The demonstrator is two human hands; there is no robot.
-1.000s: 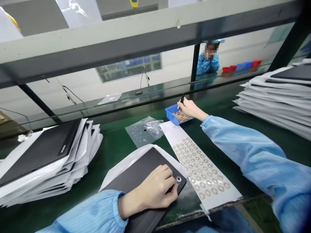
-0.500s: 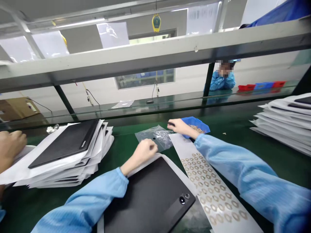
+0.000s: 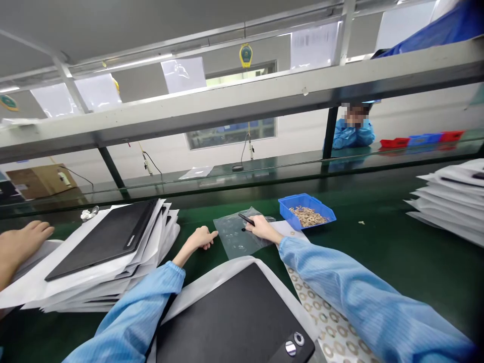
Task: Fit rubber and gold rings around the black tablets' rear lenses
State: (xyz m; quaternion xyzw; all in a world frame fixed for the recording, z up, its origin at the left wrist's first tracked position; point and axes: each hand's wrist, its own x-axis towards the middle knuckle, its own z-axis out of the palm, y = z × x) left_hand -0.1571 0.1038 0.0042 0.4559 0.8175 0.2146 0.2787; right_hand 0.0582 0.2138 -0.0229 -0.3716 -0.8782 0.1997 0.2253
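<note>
My right hand [image 3: 261, 228] grips black tweezers [image 3: 246, 219], their tips over a clear plastic bag [image 3: 236, 236] lying flat on the green bench. My left hand [image 3: 200, 238] is curled, with its forefinger pointing at the bag's left edge; it holds nothing that I can see. A black tablet [image 3: 242, 320] lies back up on a white sleeve in front of me, two camera rings at its near right corner. Under my right arm lies a white sheet [image 3: 333, 325] dotted with tan ring stickers. A small blue tray [image 3: 306, 210] with several loose rings stands just right of the bag.
A stack of black tablets in white sleeves [image 3: 109, 247] fills the left, with another person's hand [image 3: 20, 244] resting at its far left. More stacked sleeves [image 3: 451, 199] sit at the right. A grey rail [image 3: 242, 101] crosses overhead. A person in blue sits beyond the far bench [image 3: 353, 132].
My right hand came back from the blue tray with the tweezers to the clear bag. My left hand left the tablet's corner and reached forward to the bag's edge. The view tilted up.
</note>
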